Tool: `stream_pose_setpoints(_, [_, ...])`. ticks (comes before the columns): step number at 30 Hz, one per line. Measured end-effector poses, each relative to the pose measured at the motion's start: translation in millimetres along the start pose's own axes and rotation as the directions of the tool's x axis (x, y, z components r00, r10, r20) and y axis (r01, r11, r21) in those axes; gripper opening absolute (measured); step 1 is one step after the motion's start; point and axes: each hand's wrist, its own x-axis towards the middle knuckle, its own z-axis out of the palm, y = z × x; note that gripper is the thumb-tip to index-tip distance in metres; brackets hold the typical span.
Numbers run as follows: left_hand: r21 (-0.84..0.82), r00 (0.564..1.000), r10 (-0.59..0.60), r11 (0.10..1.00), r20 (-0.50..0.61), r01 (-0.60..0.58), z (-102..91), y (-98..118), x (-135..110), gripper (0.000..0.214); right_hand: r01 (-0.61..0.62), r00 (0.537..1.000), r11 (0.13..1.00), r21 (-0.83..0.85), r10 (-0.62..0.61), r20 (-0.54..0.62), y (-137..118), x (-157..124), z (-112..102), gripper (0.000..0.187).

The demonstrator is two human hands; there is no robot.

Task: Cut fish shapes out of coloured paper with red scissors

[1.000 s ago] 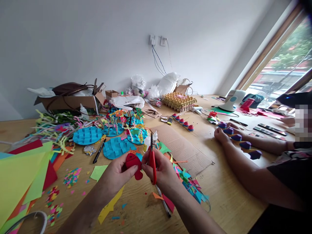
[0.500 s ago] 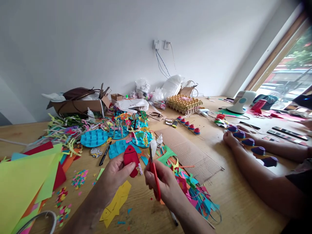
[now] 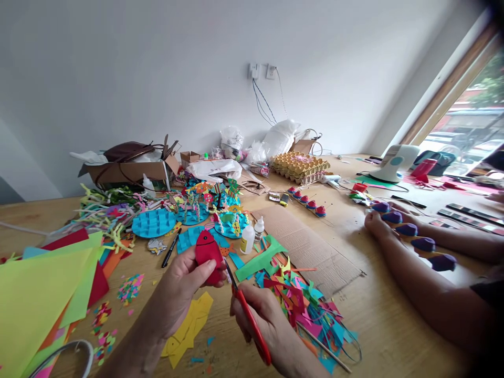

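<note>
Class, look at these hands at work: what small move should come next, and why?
Probably bring the scissors to the edge of the red paper fish for a small trim. The left hand holds the fish steady-looking by its lower part, and the right hand grips the scissors, tip already pointing up beside it.

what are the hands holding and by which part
Left hand: the red fish cutout, by its lower body. Right hand: the scissors, by their red handles.
</note>
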Motion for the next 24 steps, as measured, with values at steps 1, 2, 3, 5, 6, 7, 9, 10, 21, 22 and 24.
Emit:
stream_pose_setpoints(1, [-0.005, 1.0, -0.001, 1.0, 0.002, 0.001, -0.2, -0.7, 0.0, 0.016, -0.001, 1.0, 1.0, 0.006, 0.001, 0.001, -0.1, -0.1, -0.1, 0.026])
stream_pose_setpoints(2, [-0.01, 1.0, -0.002, 1.0, 0.005, 0.002, -0.5, -1.7, 0.1, 0.016, -0.003, 1.0, 1.0, 0.014, 0.003, 0.003, -0.3, -0.3, -0.1, 0.026])
stream_pose_setpoints(3, [-0.017, 1.0, -0.003, 1.0, 0.009, 0.004, -0.8, -2.8, 0.3, 0.015, -0.004, 1.0, 1.0, 0.019, 0.004, 0.004, -0.8, -0.4, 0.0, 0.026])
stream_pose_setpoints(5, [-0.03, 1.0, -0.002, 1.0, 0.019, 0.003, -1.3, -5.5, 0.8, 0.013, -0.005, 1.0, 1.0, 0.026, 0.005, 0.006, -2.2, -0.8, 0.5, 0.026])
stream_pose_setpoints(6, [-0.037, 1.0, 0.0, 0.999, 0.027, 0.001, -1.5, -6.8, 1.1, 0.011, -0.003, 1.0, 1.0, 0.028, 0.003, 0.006, -2.8, -1.0, 0.8, 0.026])
stream_pose_setpoints(7, [-0.043, 0.999, 0.002, 0.999, 0.034, -0.001, -1.8, -7.9, 1.3, 0.01, 0.001, 1.0, 1.0, 0.031, -0.002, 0.007, -3.4, -1.3, 1.1, 0.025])
stream_pose_setpoints(9, [-0.055, 0.999, 0.004, 0.998, 0.046, -0.002, -2.3, -9.4, 1.3, 0.008, 0.009, 1.0, 0.999, 0.039, -0.009, 0.006, -4.2, -1.5, 1.6, 0.025])
stream_pose_setpoints(10, [-0.06, 0.999, 0.005, 0.998, 0.051, -0.002, -2.4, -9.7, 1.2, 0.007, 0.013, 1.0, 0.999, 0.044, -0.013, 0.006, -4.3, -1.6, 1.8, 0.024])
stream_pose_setpoints(21, [-0.048, 0.998, -0.001, 0.999, 0.058, 0.004, -1.5, -8.9, 2.0, 0.008, 0.031, 0.999, 0.999, 0.02, -0.031, 0.018, 0.6, -1.0, 1.1, 0.03])
stream_pose_setpoints(22, [-0.047, 0.998, -0.001, 0.999, 0.058, 0.004, -1.7, -9.2, 2.3, 0.009, 0.034, 0.999, 0.999, 0.017, -0.034, 0.022, 0.7, -1.2, 0.8, 0.031])
stream_pose_setpoints(24, [-0.042, 0.998, 0.002, 0.999, 0.06, 0.001, -2.2, -10.0, 2.8, 0.008, 0.037, 0.999, 0.999, 0.005, -0.037, 0.028, 0.8, -1.3, 0.0, 0.034])
